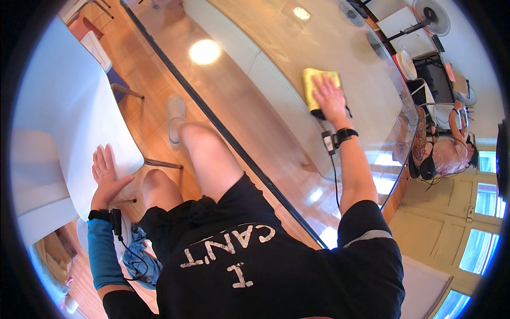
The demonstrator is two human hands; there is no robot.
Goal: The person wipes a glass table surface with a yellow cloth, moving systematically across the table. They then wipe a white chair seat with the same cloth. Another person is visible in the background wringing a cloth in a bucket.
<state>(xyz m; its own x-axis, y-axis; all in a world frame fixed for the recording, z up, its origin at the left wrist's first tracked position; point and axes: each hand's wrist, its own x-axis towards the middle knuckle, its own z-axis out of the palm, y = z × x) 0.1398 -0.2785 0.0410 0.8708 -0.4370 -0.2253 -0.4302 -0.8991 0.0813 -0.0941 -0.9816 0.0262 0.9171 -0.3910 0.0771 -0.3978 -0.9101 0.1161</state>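
Note:
My right hand (330, 97) lies flat on a folded yellow cloth (310, 89) with a dark edge, its fingers extended and not closed around it. The cloth rests on the clear glass surface of a large counter or display case (370, 119), which reflects lights and a fan. At the left, my left hand (105, 175) is held with spread fingers over the near part of a smooth white table (91, 119). Nothing is in it, and I cannot tell whether it touches the white surface. Each wrist wears a black strap with a small cabled device.
A black edge strip (215, 115) runs along the glass beside my legs. Blue fabric (139, 255) hangs over a white seat near my left arm. Another person (446, 155) sits at the far right, below a standing fan (430, 16). Chairs stand at upper left.

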